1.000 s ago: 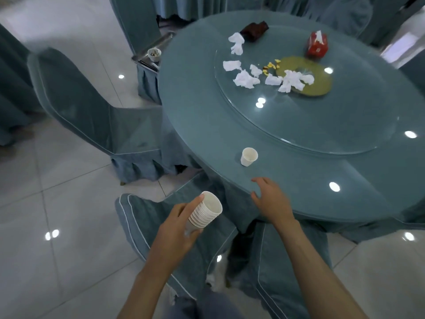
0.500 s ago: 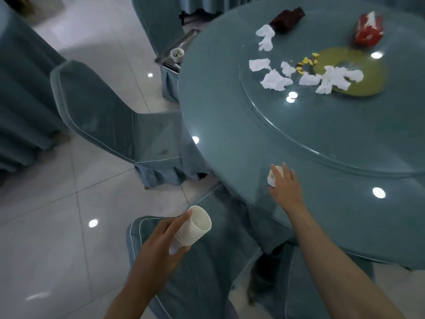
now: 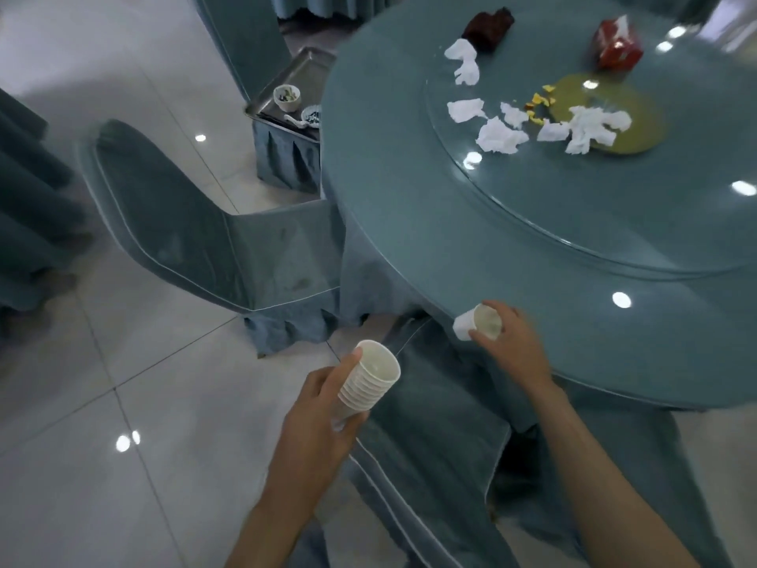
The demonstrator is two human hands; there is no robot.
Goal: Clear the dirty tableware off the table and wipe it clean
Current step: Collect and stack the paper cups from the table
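My left grip (image 3: 323, 407) is curled round a stack of white cups (image 3: 370, 381), thumb on the upper side and fingers wrapped beneath, the open mouth tilted up and to the right; the stack hangs clear of the surface, above the seat of the near covered chair (image 3: 430, 444). My right grip (image 3: 512, 346) pinches a single white cup (image 3: 479, 321) at the near left rim of the round surface (image 3: 409, 223), tipped on its side with its mouth toward my palm and its base pointing left; I cannot tell whether it touches the top. Well apart from both, the glass turntable (image 3: 573, 207) carries crumpled white napkins (image 3: 502, 135), yellow scraps (image 3: 542, 100) and a yellow-green spill (image 3: 639, 116). A red tissue box (image 3: 616, 47) and a dark brown object (image 3: 489, 28) sit at the far side. Left of the surface, a metal tray (image 3: 305, 71) holds a small bowl (image 3: 288, 97)
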